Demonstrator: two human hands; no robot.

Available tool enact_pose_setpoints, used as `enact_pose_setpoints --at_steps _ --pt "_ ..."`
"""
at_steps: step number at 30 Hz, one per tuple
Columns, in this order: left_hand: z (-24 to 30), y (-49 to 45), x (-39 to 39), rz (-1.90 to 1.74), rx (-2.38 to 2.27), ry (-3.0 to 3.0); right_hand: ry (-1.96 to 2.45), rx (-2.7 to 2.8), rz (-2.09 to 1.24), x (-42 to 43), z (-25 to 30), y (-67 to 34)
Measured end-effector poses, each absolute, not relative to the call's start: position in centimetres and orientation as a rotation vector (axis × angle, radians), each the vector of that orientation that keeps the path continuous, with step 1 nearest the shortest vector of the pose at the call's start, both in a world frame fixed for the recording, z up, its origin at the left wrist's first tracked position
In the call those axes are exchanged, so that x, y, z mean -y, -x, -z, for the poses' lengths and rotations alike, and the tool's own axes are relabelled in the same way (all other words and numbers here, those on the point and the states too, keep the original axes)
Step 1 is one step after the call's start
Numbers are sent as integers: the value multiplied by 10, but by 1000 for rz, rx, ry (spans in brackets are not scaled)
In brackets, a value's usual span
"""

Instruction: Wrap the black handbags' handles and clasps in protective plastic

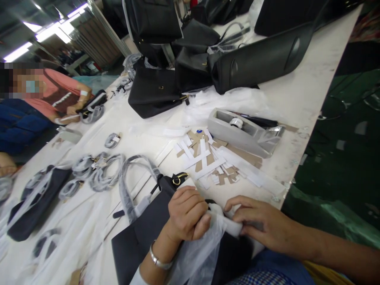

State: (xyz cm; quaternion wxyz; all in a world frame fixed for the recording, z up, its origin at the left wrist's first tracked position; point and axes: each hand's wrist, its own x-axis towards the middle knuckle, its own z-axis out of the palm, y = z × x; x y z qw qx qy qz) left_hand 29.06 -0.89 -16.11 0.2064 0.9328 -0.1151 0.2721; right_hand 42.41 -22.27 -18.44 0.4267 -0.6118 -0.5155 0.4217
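Note:
A black handbag (139,241) lies tilted against me at the table's near edge. One of its handles (126,194), wrapped in clear film, stands up on the far side. My left hand (188,215), with a silver bracelet at the wrist, is curled closed over the bag's top, gripping thin white wrapping film (198,253) that hangs down over the bag. To its right, my right hand (258,221) pinches a white-wrapped strip, seemingly the near handle (231,225), between thumb and fingers. A gold ring and zip (177,180) show just beyond my left hand.
A grey tape dispenser (240,134) stands beyond scattered white and brown paper strips (208,158). Several black bags (157,91) crowd the back. Wrapped straps (107,172) and another black bag (38,202) lie leftward. A co-worker (62,95) handles something black across the table.

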Motion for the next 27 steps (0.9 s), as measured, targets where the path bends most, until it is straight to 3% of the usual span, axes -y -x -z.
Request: enact_pose_setpoints --at_steps 7,11,19,23,27 --pt "155 -291 1 -552 318 -2686 1353 539 -1368 227 189 -406" --pt "155 -292 -2 -486 349 -2696 1410 275 -1377 220 193 -401" --pt "159 -293 10 -565 319 -2717 1521 624 -1459 206 190 -406" --pt "162 -297 2 -335 240 -2764 1811 1087 -1084 211 181 -409" --pt "152 -296 -17 -146 166 -2768 1936 1101 -928 225 181 -402"
